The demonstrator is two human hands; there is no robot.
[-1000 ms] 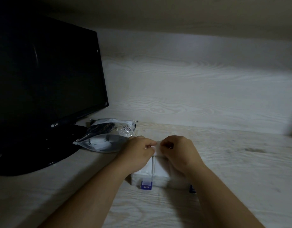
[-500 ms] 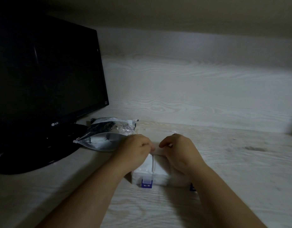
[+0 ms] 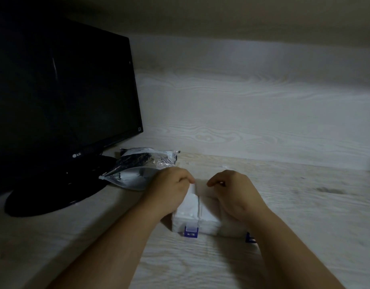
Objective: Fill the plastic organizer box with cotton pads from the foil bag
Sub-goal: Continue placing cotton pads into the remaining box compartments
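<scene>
The plastic organizer box (image 3: 209, 226) sits on the desk in front of me, with blue latches on its near side. White cotton pads (image 3: 190, 207) fill its compartments. My left hand (image 3: 171, 186) hovers over the box's left part, fingers curled, its thumb and fingertips pinching the top edge of an upright pad. My right hand (image 3: 232, 190) is over the right part with curled fingers and its fingertips close together; whether they hold anything is hidden. The foil bag (image 3: 134, 176) lies open on its side just left of the box, with white pads showing inside.
A black monitor (image 3: 61, 90) on a round stand (image 3: 55, 192) takes up the left side of the wood-grain desk (image 3: 305, 215). A wood-grain back panel rises behind the box, and a shelf underside hangs overhead.
My two hands, which met over the box's middle pinching a pad, have lowered and moved apart, leaving a gap between the fingertips.
</scene>
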